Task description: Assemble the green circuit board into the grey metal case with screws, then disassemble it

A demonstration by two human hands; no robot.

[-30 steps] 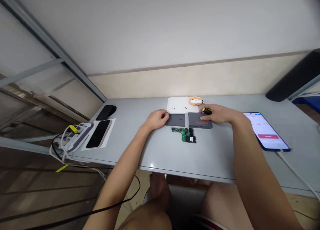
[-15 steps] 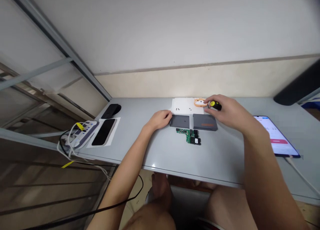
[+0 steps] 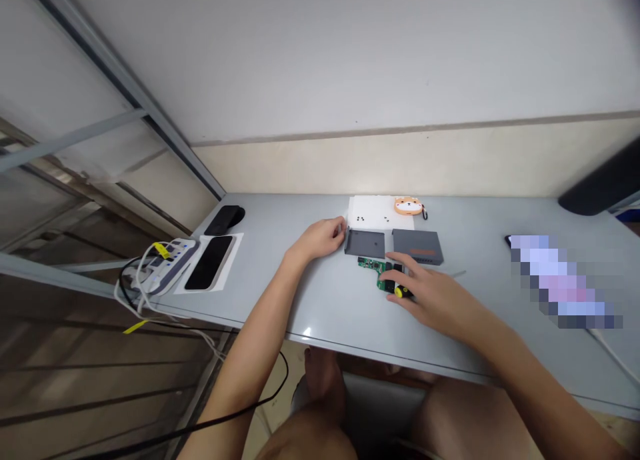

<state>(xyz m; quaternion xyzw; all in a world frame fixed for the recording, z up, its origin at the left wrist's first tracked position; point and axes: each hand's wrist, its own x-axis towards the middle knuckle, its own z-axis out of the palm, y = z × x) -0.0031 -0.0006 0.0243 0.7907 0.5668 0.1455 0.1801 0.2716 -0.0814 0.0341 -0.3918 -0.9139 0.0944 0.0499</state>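
Note:
My right hand (image 3: 425,292) is over the green circuit board (image 3: 382,280), its fingertips at the board and partly covering it. In that hand lies a screwdriver (image 3: 403,291) with a black and yellow handle; its thin shaft sticks out to the right behind the fingers. My left hand (image 3: 324,237) rests on the table with curled fingers, at the left edge of a shallow grey casing half (image 3: 367,244). Whether those fingers hold anything is hidden. A second grey casing piece (image 3: 417,245) with an orange mark lies just beyond my right hand.
Behind the casings, several tiny dark screws (image 3: 361,219) lie on white paper (image 3: 373,210), beside an orange and white animal-faced case (image 3: 408,206). A pixelated phone (image 3: 555,280) lies right. A dark phone (image 3: 211,263) and a power strip (image 3: 167,267) with cables are on the left.
My right hand has come from the animal-faced case toward me, down to the circuit board, carrying the screwdriver. The left hand stays beside the casing half.

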